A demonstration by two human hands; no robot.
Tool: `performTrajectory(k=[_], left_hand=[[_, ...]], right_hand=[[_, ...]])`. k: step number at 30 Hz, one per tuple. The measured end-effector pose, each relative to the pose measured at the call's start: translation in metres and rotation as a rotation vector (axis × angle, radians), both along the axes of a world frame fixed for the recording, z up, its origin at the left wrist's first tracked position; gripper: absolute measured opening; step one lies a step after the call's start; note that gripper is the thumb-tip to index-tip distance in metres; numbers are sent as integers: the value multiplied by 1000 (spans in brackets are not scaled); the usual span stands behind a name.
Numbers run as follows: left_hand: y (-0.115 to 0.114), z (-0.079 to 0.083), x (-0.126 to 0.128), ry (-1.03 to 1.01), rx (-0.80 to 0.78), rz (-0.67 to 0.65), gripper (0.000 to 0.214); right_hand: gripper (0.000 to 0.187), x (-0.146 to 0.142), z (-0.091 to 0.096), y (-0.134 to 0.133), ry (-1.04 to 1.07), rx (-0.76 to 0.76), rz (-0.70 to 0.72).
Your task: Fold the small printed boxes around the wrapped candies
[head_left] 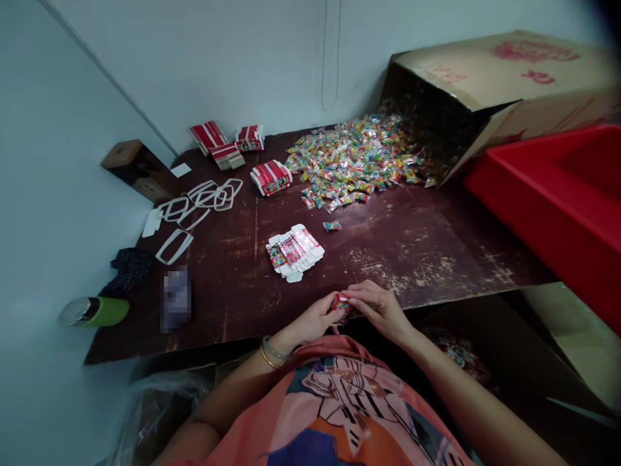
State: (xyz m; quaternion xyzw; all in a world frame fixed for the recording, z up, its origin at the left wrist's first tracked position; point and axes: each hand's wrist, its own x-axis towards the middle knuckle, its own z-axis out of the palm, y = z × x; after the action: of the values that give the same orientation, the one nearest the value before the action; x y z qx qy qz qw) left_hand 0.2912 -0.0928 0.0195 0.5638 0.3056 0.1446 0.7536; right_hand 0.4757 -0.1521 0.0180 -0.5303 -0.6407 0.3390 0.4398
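Observation:
Between both hands, at the table's front edge, is a small red printed carton [341, 303]. My left hand [316, 317] is closed around its left side. The fingers of my right hand [379, 308] pinch its upper right edge. Just beyond them lies a fanned stack of flat printed cartons [295, 251] with white flaps. One wrapped candy [332, 226] rests alone past that stack. A large heap of candies in clear wrappers [352, 158] spreads at the back of the table. Whether anything is inside the held carton is hidden.
Banded bundles of red cartons [272, 177] and white paper loops [175, 246] lie on the dark table [233, 259]. A cardboard box [485, 77] opens toward the candies; a red bin [557, 194] juts in at right. A green bottle [107, 311] lies at left.

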Motion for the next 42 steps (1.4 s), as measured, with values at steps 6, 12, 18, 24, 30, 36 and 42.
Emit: performTrajectory(k=[6,12,18,24,30,36,42], left_hand=[[-11,1,18,-102,-137,-16,42],[19,7,-9,4,-70,59,39],[38,-2,-29,12,-192,297,37],[29,3,-36,22,-244,246,39],[34,-12,-51,-48,-363,332,44],[44,-18,-38,-159,-442,456,50],[41,-10,-32,-107,-423,350,46]], right_hand=[[25,18,8,-20,28,-88,-121],[30,136,34,-60,-365,-379,-108],[30,65,2,47,-466,-26,106],[48,-10,-28,184,-764,233,351],[23,-9,-29,175,-818,261,383],[30,-16,-26,141,-847,222,194],[30,-15,-25,179,-935,125,244]])
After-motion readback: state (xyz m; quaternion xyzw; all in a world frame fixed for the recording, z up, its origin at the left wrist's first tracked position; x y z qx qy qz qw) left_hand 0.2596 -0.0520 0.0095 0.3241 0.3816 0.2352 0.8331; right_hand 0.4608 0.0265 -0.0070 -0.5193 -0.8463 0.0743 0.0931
